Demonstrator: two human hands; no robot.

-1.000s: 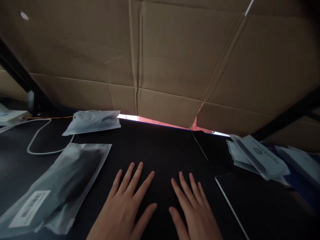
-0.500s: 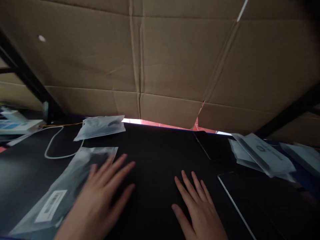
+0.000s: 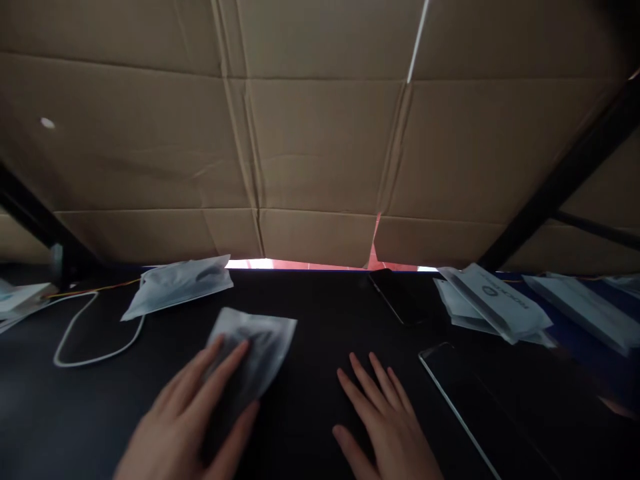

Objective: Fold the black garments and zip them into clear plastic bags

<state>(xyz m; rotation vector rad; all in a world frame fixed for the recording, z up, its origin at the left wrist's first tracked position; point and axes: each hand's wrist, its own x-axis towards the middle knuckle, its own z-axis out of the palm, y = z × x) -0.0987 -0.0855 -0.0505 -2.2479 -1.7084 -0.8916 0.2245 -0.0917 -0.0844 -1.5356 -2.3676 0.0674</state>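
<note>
My left hand lies over a frosted plastic bag with something dark inside. Its fingers rest across the bag and its thumb is along the right edge, so the bag is held between them. The hand hides the bag's lower part. To the right, my right hand is flat on the black tabletop, fingers spread, holding nothing. A dark phone-like slab with a pale edge lies just right of that hand.
Farther back are another frosted bag, a white cable and a black phone. White printed packets lie at the right. A cardboard wall stands behind the table, between dark metal legs.
The bag under my left hand has shifted right and turned more upright, and the fingers have closed on it. My right hand stays flat. The view has tilted and swung slightly.
</note>
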